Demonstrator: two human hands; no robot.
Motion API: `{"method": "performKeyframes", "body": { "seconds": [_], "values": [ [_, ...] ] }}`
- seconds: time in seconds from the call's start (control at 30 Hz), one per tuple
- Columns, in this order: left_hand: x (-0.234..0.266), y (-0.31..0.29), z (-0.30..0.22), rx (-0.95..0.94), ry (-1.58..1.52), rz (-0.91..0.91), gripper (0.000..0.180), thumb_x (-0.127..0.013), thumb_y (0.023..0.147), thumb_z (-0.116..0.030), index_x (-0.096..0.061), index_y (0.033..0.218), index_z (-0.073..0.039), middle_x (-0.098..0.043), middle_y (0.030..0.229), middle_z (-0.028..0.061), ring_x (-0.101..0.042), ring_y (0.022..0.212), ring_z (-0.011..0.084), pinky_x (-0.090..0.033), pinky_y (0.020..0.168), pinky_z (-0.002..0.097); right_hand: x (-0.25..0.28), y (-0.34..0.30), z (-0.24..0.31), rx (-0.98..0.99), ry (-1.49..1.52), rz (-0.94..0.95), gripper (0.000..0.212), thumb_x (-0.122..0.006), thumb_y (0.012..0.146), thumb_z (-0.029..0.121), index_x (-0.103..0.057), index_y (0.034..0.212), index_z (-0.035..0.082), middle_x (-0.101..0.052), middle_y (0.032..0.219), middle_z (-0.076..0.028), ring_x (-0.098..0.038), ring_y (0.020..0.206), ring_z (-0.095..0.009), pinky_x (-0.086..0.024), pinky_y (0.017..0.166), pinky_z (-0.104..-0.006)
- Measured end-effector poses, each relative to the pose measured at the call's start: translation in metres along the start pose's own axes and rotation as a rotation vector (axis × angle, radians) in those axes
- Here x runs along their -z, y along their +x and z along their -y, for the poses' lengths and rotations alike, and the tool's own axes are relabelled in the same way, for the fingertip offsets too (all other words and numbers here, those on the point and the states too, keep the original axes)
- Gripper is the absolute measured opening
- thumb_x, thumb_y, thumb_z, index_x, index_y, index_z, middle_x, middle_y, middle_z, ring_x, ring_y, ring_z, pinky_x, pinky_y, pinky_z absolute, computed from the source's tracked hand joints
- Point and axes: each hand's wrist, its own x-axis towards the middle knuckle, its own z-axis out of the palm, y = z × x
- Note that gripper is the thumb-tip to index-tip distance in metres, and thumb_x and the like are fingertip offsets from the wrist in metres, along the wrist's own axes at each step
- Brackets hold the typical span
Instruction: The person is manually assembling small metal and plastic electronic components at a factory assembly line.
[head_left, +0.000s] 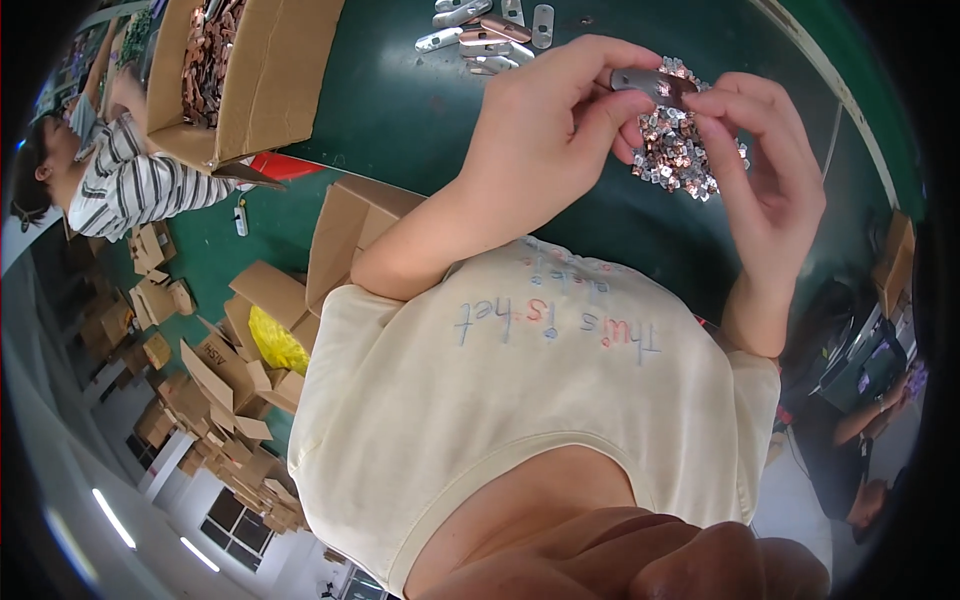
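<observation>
The left hand (545,130) and right hand (783,200) together pinch the plate (652,85) between them, bits (672,160) just beneath, where a loosened hold on its shiny metal could drop it and scatter those.

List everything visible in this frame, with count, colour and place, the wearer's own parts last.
Held plate: one, grey-brown, between both hands
Small metal pieces: too many to count, silver and copper, piled beneath the hands
Loose plates: about ten, silver and copper, table's top edge in view
Table: one, dark green, under the work
Large box: one, brown, upper left, holding many coppery pieces
Floor boxes: many, brown, left
Bagged item: one, yellow, inside a floor box
Other people: at least two; striped top left, dark clothing right
Cream shirt: one, on the wearer
Left hand: one, plate's left end
Right hand: one, plate's right end
</observation>
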Motion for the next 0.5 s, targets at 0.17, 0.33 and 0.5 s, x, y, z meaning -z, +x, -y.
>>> {"method": "performKeyframes", "body": {
  "seconds": [0.17,0.33,0.5],
  "values": [
    [-0.005,-0.003,0.000,-0.016,0.017,0.046,0.022,-0.051,0.085,0.005,-0.054,0.107,0.005,-0.060,0.078,0.0088,-0.057,0.062,0.0101,-0.048,0.057,0.0202,-0.006,0.000,-0.008,0.034,-0.119,0.046,0.016,-0.057,0.078,-0.009,-0.058,0.094,-0.005,-0.053,0.094,-0.006,-0.053,0.079,-0.009,-0.044,0.067,-0.0206],
    [-0.005,-0.002,0.002,-0.025,-0.050,0.060,0.023,-0.053,0.084,0.006,-0.054,0.108,0.005,-0.060,0.077,0.0086,-0.058,0.063,0.0106,-0.049,0.056,0.0209,-0.007,0.000,-0.017,-0.196,0.470,0.051,0.021,-0.057,0.082,-0.004,-0.052,0.101,-0.005,-0.054,0.097,-0.005,-0.054,0.086,-0.010,-0.044,0.073,-0.0203],
    [-0.005,0.001,0.001,0.031,-0.179,0.059,0.025,-0.055,0.083,0.006,-0.054,0.108,0.005,-0.061,0.078,0.0097,-0.059,0.064,0.0115,-0.050,0.056,0.0216,0.001,0.002,-0.015,-0.340,0.545,0.095,0.019,-0.055,0.085,0.001,-0.053,0.103,-0.004,-0.056,0.100,-0.007,-0.054,0.089,-0.011,-0.044,0.074,-0.0214]
  ]
}}
